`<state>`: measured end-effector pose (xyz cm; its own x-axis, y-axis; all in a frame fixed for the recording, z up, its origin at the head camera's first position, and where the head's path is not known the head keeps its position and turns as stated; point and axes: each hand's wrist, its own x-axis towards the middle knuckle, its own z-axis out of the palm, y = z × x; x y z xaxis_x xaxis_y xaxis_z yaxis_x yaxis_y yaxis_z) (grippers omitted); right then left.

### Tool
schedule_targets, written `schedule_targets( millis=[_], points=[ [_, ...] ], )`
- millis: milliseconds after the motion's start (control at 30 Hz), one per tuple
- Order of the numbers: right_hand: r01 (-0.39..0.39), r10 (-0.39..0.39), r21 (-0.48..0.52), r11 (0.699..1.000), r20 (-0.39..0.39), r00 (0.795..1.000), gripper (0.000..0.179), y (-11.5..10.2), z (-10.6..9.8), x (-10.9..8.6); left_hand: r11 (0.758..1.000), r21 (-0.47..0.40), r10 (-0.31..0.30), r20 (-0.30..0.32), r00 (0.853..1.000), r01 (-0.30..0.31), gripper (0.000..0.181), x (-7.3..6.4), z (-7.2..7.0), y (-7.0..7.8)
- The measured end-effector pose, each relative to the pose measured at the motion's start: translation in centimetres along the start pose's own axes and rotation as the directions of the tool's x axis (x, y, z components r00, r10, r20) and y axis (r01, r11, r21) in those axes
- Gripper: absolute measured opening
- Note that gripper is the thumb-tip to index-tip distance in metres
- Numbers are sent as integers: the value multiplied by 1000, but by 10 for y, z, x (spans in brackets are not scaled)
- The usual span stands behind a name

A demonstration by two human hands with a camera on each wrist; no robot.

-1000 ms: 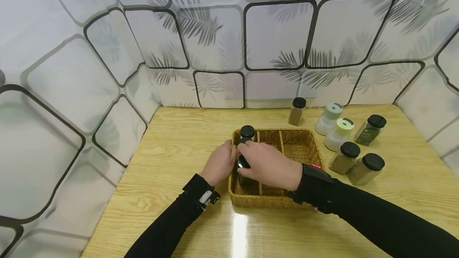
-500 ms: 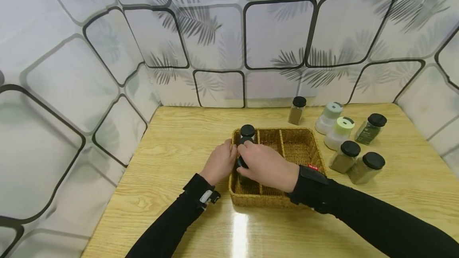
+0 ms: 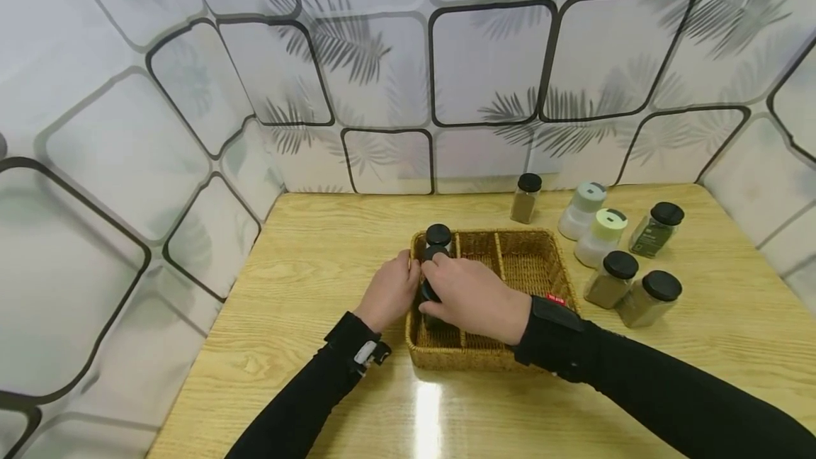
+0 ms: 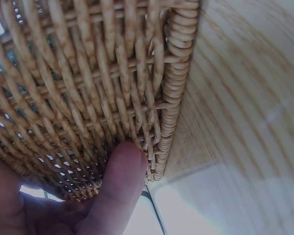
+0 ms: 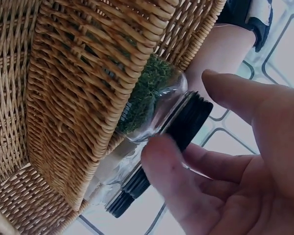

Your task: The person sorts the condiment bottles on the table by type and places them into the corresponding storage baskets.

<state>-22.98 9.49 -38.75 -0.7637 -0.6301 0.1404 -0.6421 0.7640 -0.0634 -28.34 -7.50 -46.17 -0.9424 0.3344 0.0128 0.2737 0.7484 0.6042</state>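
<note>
A wicker basket with three compartments stands mid-table. My left hand holds its left wall; in the left wrist view the thumb presses on the weave from outside. Over the left compartment, my right hand surrounds the black lid of a glass jar of green dried herbs. Its fingers curve loosely by the lid, while a gap shows between thumb and lid. Behind that jar, two more black-lidded jars stand in the same compartment, partly hidden by the right hand.
Right of the basket are two black-lidded spice jars, a white shaker with a yellow-green top, another with a pale green top, and a green-labelled jar. A brown spice jar stands behind the basket.
The herb jar's lid sits slightly lower and less tilted under my right hand than a second ago. My left hand stays at the basket's left wall.
</note>
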Motion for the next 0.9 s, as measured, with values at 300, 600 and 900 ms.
schedule_targets(
  millis=[300,600,900],
  points=[
    [15,-21,-77,997,-83,996,48,-1,-5,-6,1000,9,18,-9,1000,-18,50,0,1,-1],
    [-25,14,-85,996,-127,992,45,2,-28,-16,998,-57,-16,-2,1000,15,50,-2,2,-1],
    [-183,176,-39,982,-129,976,50,29,-63,-39,1000,-12,-25,-46,999,24,50,1,4,0]
  ],
)
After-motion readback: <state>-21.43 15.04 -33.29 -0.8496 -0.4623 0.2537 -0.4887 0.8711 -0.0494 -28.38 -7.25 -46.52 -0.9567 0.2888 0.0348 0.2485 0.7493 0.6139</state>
